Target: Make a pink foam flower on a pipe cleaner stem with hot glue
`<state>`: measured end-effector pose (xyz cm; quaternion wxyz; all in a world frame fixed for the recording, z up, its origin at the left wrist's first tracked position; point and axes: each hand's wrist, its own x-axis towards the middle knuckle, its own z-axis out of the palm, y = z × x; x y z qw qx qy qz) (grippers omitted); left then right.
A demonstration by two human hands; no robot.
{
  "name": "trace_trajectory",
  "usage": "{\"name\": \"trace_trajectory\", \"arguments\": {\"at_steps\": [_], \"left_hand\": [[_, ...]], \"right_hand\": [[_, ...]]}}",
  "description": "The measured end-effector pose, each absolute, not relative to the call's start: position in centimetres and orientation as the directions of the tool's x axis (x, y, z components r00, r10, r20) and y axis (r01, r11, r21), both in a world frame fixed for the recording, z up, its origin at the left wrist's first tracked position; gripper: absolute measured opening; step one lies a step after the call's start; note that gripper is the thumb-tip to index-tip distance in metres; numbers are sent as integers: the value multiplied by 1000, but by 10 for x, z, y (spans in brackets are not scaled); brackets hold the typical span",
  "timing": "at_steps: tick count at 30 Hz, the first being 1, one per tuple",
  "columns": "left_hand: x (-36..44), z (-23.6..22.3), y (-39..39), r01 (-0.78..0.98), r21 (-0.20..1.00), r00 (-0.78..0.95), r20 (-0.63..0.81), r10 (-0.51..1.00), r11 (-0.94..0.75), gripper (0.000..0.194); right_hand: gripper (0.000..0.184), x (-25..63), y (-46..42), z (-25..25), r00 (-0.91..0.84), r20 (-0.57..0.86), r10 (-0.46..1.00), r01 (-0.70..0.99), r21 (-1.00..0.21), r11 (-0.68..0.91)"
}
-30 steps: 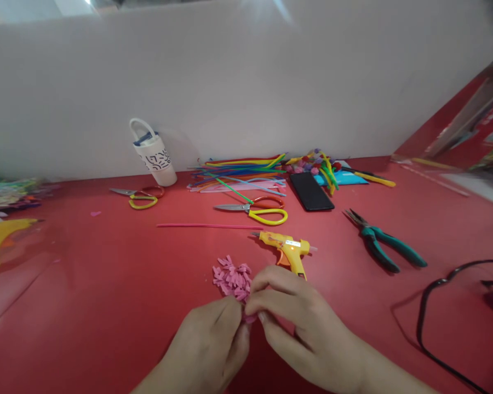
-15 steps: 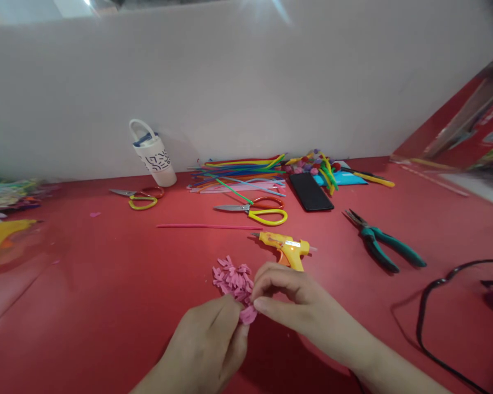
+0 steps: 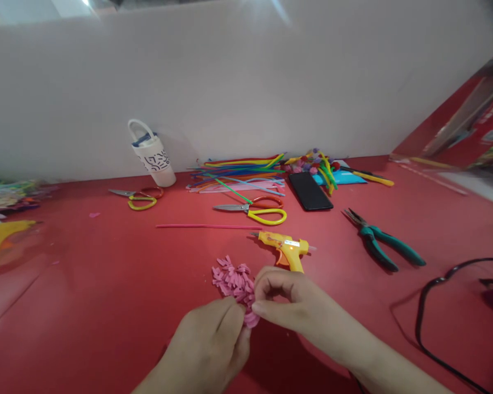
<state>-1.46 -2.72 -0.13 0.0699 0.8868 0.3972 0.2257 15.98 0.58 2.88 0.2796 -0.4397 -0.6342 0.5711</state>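
Observation:
A pink fringed bundle of looped strips, perhaps felt or foam, is between my hands near the front of the red table. My left hand is closed around its lower end, with the fingers mostly hidden from me. At the bundle's right side, my right hand pinches a pink edge between thumb and forefinger. Just beyond the right hand lies a yellow hot glue gun, its small light lit and its handle partly covered by the hand.
Yellow-and-red-handled scissors and a pink pipe cleaner lie ahead. Pliers and a black cable are on the right. Farther back are a black phone, pipe cleaners, a white tumbler and more scissors.
The lower pink edge has shifted slightly down and right between my fingers, and both hands have moved a little with it. The tools on the table stay in place.

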Motion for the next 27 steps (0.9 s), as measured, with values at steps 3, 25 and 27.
{"name": "trace_trajectory", "arguments": {"at_steps": [3,25,27], "left_hand": [[-15,-2,-28,675,298,590,333,736,-676,21],[-15,10,-28,662,302,487,524,699,-686,20],[-15,10,-28,649,298,481,552,681,-700,17]], "right_hand": [[10,160,5,30,-451,-181,874,257,-964,-67],[11,162,6,33,-498,-191,846,160,-979,-127],[8,163,6,35,-491,-148,858,194,-979,-58]]}}
